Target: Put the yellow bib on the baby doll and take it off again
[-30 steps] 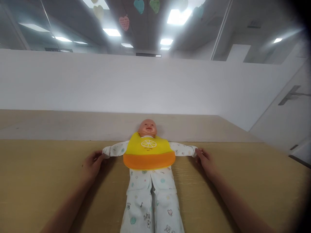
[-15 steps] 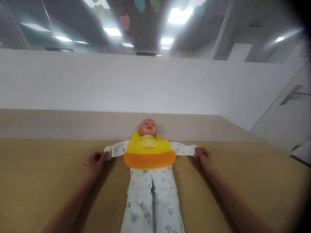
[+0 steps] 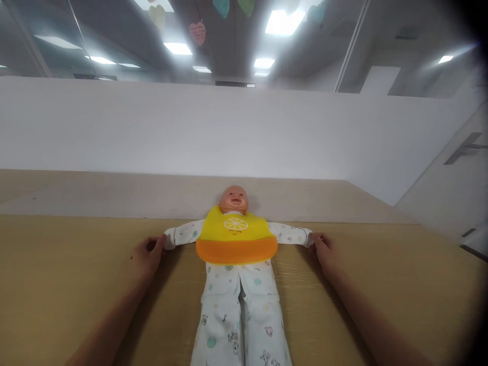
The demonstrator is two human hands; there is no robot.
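A baby doll (image 3: 234,199) lies on its back on a wooden table (image 3: 57,274), arms spread wide. It wears a white printed sleepsuit (image 3: 238,310) and a yellow bib (image 3: 235,236) with an orange pocket and a lemon-slice print. My left hand (image 3: 147,255) pinches the cuff of the doll's sleeve on the left side. My right hand (image 3: 325,249) pinches the cuff of the sleeve on the right side. Both of my forearms reach in from the bottom corners.
A white partition wall (image 3: 190,127) runs behind the table, with a paler strip of tabletop (image 3: 114,195) in front of it. Paper hearts (image 3: 197,31) hang from the ceiling among the lights. A door with a handle (image 3: 463,147) stands at the right.
The view has tilted slightly, so the doll sits a little higher in the picture. Both hands stay at the sleeve cuffs, holding the arms spread.
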